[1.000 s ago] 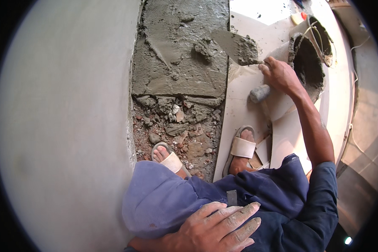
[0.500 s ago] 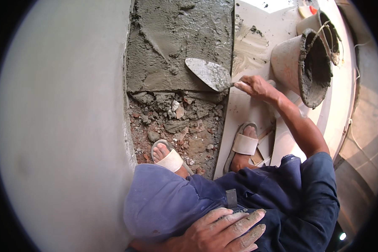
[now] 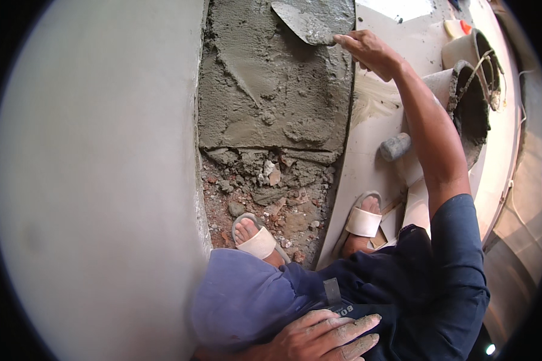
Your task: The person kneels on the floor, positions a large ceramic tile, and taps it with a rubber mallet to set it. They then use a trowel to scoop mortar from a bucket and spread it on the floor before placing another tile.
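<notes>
My right hand point(image 3: 373, 54) grips the handle of a trowel point(image 3: 301, 24), whose mortar-smeared blade lies over the far part of a bed of wet grey mortar point(image 3: 265, 102). Nearer me the bed ends in a rough ridge beside loose rubble point(image 3: 265, 198) and broken bits. My left hand point(image 3: 322, 337), dusted with mortar, rests open on my clothing at the lower edge, fingers apart. To the right, two mortar-caked buckets point(image 3: 470, 90) with handles lie or stand beside my right forearm, partly behind it. A grey cylindrical mallet head point(image 3: 394, 146) lies near that arm.
A pale smooth wall point(image 3: 96, 180) fills the left side. Light boards point(image 3: 334, 234) border the mortar on the right, with small offcuts by my sandalled right foot. My left foot stands in the rubble. A yellow-and-red item point(image 3: 457, 29) lies at the top right, white cables farther right.
The trowel and my right hand first came down and left over the mortar, then moved up toward its far end. The mortar lump there looks flattened. My left hand stays on my lap.
</notes>
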`<control>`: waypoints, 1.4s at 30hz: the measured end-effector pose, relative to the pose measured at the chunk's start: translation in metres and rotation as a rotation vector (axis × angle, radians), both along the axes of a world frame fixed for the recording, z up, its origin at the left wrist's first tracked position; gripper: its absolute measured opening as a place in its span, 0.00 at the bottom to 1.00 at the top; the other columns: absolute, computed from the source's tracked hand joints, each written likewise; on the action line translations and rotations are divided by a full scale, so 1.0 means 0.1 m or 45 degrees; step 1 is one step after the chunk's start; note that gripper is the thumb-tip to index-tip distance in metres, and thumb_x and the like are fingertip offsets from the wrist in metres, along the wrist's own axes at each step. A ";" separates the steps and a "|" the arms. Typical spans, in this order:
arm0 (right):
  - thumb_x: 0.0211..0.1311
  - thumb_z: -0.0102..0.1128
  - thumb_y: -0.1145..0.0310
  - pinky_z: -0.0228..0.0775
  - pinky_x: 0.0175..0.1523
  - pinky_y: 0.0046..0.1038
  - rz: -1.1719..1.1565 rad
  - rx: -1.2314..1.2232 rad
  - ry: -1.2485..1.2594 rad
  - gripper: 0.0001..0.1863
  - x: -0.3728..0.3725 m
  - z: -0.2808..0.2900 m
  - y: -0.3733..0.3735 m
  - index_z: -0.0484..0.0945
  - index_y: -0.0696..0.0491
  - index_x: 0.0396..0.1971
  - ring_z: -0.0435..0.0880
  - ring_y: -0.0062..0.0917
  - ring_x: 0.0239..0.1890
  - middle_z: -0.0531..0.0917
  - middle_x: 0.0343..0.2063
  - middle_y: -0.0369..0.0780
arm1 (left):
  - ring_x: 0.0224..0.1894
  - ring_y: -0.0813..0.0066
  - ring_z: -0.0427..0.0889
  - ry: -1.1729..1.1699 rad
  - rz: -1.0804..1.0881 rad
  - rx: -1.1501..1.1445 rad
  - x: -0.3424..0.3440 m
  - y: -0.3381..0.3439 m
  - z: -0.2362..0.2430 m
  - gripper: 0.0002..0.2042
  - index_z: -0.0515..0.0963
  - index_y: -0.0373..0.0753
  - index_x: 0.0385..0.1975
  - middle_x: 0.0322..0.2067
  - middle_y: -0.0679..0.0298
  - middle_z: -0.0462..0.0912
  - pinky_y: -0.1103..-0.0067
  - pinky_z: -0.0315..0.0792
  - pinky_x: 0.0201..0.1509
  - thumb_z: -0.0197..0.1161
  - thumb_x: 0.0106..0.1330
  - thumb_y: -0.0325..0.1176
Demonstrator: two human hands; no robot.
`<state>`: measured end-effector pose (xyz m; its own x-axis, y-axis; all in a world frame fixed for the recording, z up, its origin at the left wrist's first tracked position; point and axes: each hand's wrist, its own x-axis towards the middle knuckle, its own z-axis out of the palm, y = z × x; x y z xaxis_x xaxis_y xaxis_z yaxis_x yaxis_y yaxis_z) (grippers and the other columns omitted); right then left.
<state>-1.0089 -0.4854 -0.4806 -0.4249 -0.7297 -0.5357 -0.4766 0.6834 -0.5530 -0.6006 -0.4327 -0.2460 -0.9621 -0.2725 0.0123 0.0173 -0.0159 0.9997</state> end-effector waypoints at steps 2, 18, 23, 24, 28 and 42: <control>0.70 0.48 0.39 0.64 0.19 0.26 0.110 0.004 -0.040 0.31 0.03 -0.06 -0.06 0.79 0.56 0.30 0.69 0.16 0.16 0.68 0.13 0.32 | 0.44 0.59 0.81 0.001 0.028 0.022 0.00 -0.05 -0.01 0.19 0.77 0.38 0.48 0.53 0.53 0.80 0.67 0.74 0.48 0.69 0.58 0.34; 0.64 0.56 0.47 0.77 0.38 0.36 0.869 -0.060 0.684 0.18 0.68 -0.01 1.38 0.76 0.48 0.35 0.84 0.35 0.34 0.81 0.31 0.38 | 0.46 0.59 0.82 -0.021 -0.105 -0.040 -0.01 -0.14 -0.08 0.13 0.77 0.35 0.45 0.49 0.51 0.81 0.69 0.76 0.45 0.61 0.66 0.35; 0.65 0.55 0.45 0.77 0.39 0.38 0.523 -0.071 0.839 0.19 0.21 -0.17 0.97 0.77 0.48 0.34 0.85 0.36 0.36 0.82 0.31 0.38 | 0.46 0.60 0.82 -0.007 -0.092 -0.096 -0.07 -0.19 -0.06 0.12 0.77 0.36 0.45 0.48 0.50 0.82 0.69 0.76 0.45 0.59 0.68 0.36; 0.66 0.54 0.45 0.77 0.39 0.39 0.502 -0.027 0.873 0.20 0.10 -0.18 0.84 0.77 0.49 0.34 0.85 0.37 0.36 0.83 0.31 0.39 | 0.46 0.60 0.82 -0.007 -0.087 -0.107 -0.07 -0.19 -0.06 0.12 0.77 0.36 0.46 0.49 0.50 0.82 0.69 0.76 0.45 0.59 0.69 0.36; 0.67 0.52 0.43 0.77 0.43 0.42 0.229 0.118 0.807 0.24 -0.13 -0.15 0.51 0.79 0.53 0.36 0.85 0.42 0.37 0.86 0.32 0.44 | 0.46 0.60 0.82 -0.029 -0.160 -0.066 -0.05 -0.23 -0.05 0.13 0.76 0.37 0.46 0.50 0.50 0.81 0.69 0.76 0.45 0.61 0.68 0.37; 0.71 0.43 0.54 0.72 0.48 0.48 -0.119 0.113 0.301 0.23 0.88 0.38 0.69 0.72 0.64 0.40 0.83 0.50 0.40 0.82 0.34 0.59 | 0.50 0.58 0.81 -0.073 -0.281 0.031 0.04 -0.32 0.00 0.18 0.75 0.35 0.52 0.55 0.52 0.78 0.65 0.73 0.50 0.64 0.65 0.36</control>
